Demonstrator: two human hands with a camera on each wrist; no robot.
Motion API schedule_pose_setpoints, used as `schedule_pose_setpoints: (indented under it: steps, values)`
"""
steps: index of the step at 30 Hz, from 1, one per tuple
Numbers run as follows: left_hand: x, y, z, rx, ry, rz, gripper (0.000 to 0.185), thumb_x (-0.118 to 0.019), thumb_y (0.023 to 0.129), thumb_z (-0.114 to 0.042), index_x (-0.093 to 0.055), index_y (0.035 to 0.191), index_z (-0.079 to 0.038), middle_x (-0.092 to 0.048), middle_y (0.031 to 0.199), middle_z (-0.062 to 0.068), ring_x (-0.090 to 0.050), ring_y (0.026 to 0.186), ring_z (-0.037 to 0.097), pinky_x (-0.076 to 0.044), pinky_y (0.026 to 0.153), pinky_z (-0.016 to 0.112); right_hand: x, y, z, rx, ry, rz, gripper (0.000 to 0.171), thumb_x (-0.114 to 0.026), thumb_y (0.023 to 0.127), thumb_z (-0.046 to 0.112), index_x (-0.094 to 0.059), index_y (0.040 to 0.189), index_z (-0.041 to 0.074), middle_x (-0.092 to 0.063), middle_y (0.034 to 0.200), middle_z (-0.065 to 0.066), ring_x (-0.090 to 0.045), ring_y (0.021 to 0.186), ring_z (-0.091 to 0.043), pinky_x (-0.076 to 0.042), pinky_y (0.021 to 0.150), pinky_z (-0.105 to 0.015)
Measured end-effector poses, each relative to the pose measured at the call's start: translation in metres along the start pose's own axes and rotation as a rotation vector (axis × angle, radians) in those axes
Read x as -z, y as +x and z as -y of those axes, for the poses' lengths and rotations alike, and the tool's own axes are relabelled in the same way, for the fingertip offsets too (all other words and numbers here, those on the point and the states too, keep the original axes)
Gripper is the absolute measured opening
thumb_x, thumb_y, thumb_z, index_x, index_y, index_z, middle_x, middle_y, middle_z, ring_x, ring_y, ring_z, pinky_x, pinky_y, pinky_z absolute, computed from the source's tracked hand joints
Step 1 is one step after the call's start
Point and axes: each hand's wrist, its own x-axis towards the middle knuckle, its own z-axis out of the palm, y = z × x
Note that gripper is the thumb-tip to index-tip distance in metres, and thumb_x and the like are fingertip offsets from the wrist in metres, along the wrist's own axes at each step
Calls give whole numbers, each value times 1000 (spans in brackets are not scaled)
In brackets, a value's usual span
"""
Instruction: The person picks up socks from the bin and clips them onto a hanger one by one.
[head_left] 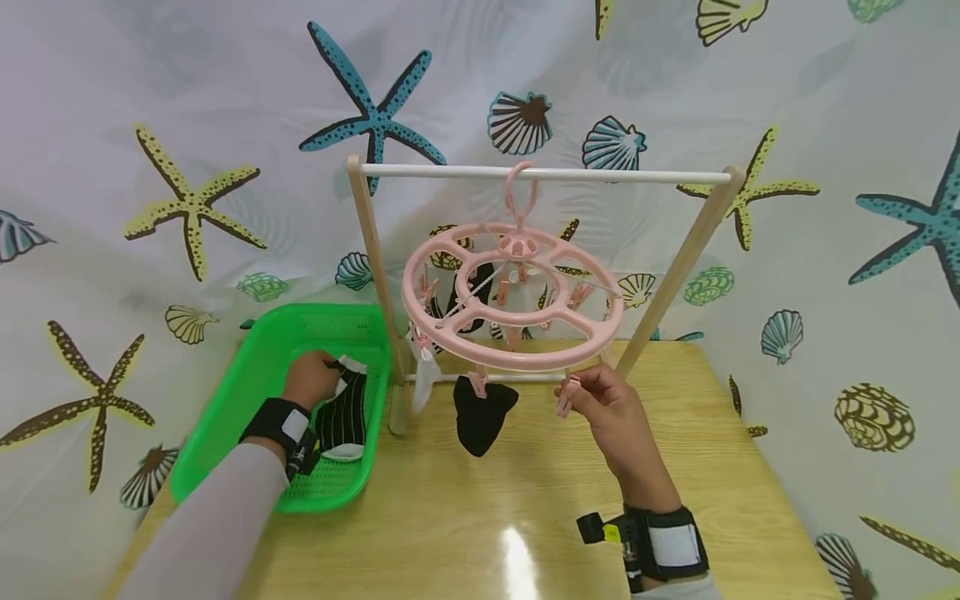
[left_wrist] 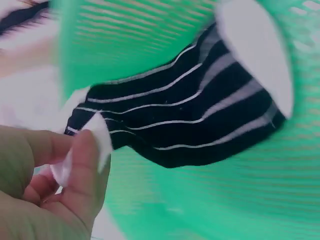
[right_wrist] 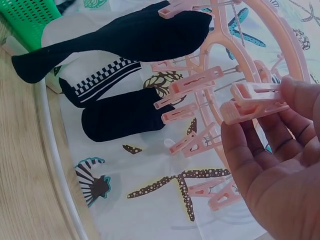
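In the head view my left hand (head_left: 311, 377) is inside the green basket (head_left: 197, 454), pinching one end of a black sock with white stripes (head_left: 341, 421). The left wrist view shows the white edge of that striped sock between thumb and fingers, its body stretching over the basket floor. My right hand (head_left: 611, 408) pinches a pink clothespin (right_wrist: 255, 97) at the front right of the round pink hanger (head_left: 517, 360). Left of that hand, a black sock (head_left: 482, 417) hangs from another clip. A white sock (head_left: 426, 377) hangs at the hanger's left.
A wooden stand (head_left: 678, 271) with a white crossbar (head_left: 435, 171) carries the hanger on the wooden table (head_left: 450, 533). More socks, such as a black one (right_wrist: 120, 120), hang at the back among several pink clips. Behind is a curtain (head_left: 247, 75) printed with shells and starfish.
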Motion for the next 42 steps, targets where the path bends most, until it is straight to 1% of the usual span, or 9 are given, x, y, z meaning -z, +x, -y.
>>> schedule_pose_setpoints:
  steps: [2, 6, 14, 19, 24, 28, 33, 36, 42]
  values:
    - [5, -9, -16, -68, -25, -52, 34, -48, 97, -6, -60, 122, 13, -65, 104, 30, -59, 69, 32, -47, 60, 40, -2, 0, 0, -7, -1, -1, 22, -56, 102, 11, -55, 107, -10, -61, 100, -27, -65, 93, -25, -55, 80, -31]
    - [11, -38, -54, -198, -33, -114, 29, -57, 100, -15, -67, 119, 4, -68, 111, 23, -65, 85, 33, -51, 69, 45, -5, -1, 0, -29, -1, -13, 22, -57, 102, 12, -55, 107, -10, -61, 101, -27, -65, 93, -25, -55, 80, -31]
    - [10, -110, -114, -256, -180, -194, 16, -72, 93, -20, -73, 99, -5, -67, 88, 8, -60, 73, 20, -47, 63, 36, -8, -10, -1, -45, 4, -37, 23, -58, 102, 14, -55, 108, -8, -64, 96, -19, -66, 94, -25, -55, 82, -33]
    - [-8, -139, -132, -303, -299, -144, 9, -74, 91, -17, -72, 94, -9, -64, 84, 1, -57, 70, 11, -48, 62, 30, -11, -10, 0, -23, 29, -53, 19, -58, 101, 10, -56, 107, -8, -63, 97, -23, -66, 91, -23, -56, 80, -32]
    - [-31, -146, -149, -372, -390, -88, 6, -74, 91, -16, -70, 89, -13, -64, 82, -3, -57, 69, 9, -49, 61, 28, -15, -5, 3, 3, 58, -47, 21, -58, 101, 10, -54, 108, -10, -63, 99, -23, -67, 91, -22, -56, 80, -32]
    - [-61, -142, -167, -436, -452, 28, 10, -69, 95, -17, -66, 87, -12, -63, 82, -4, -61, 74, 8, -51, 65, 28, -14, -5, 5, 17, 71, -75, 19, -58, 100, 7, -55, 106, -11, -62, 97, -25, -67, 87, -22, -57, 77, -32]
    - [-96, -137, -181, -434, -502, 138, 12, -65, 98, -22, -67, 90, -12, -63, 81, -7, -60, 74, 8, -50, 67, 29, -14, -5, 6, 12, 70, -70, 20, -58, 101, 7, -55, 107, -12, -64, 92, -14, -66, 85, -22, -57, 77, -31]
    - [-106, -135, -189, -433, -540, 129, 13, -64, 99, -24, -68, 96, -12, -65, 86, -6, -63, 78, 8, -52, 71, 29, -15, -5, 6, 7, 66, -60, 19, -57, 101, 6, -56, 107, -12, -65, 91, -10, -66, 86, -21, -56, 77, -31]
    - [-111, -131, -203, -484, -617, 58, 15, -63, 99, -25, -69, 99, -10, -68, 89, -2, -65, 79, 10, -53, 70, 27, -14, -5, 8, 12, 43, -60, 21, -57, 101, 8, -57, 106, -12, -64, 94, -12, -65, 89, -19, -55, 77, -29]
